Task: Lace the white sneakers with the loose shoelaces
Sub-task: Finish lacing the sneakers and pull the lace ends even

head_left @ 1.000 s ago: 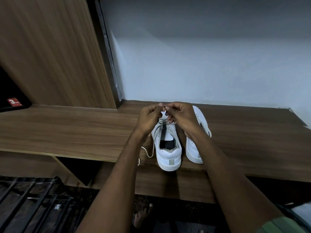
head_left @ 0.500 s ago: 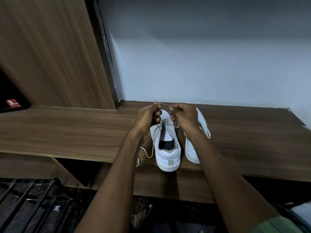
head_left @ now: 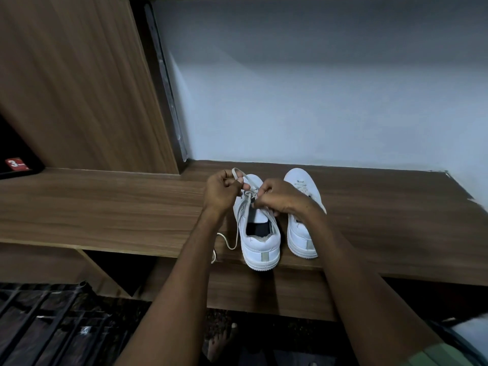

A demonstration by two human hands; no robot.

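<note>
Sneakers, two white ones, stand side by side on the wooden surface, heels toward the person and close to the front edge. The left sneaker sits a little nearer the edge than the right sneaker, and the two are just apart.

Both hands work over the front of the left sneaker. The left hand is curled, and its fingers pinch a flat white shoelace that loops up over the hand and runs down toward the eyelets. The right hand is also curled, with its fingertips closed on the lace just above the tongue, right beside the left hand's fingers. Whether the lace end has gone through an eyelet cannot be told, since the hands cover that part.

A loose stretch of the same lace trails off the left side of the left sneaker, curves across the surface and hangs over the front edge, partly hidden behind the left forearm. The right sneaker shows some lacing near its toe.

Behind the sneakers rises a pale wall. To the left stands a tall wooden panel, and at the far left edge a dark object bears a red label. Below the surface, at lower left, lies a black metal rack, and a bare foot shows on the dark floor.
</note>
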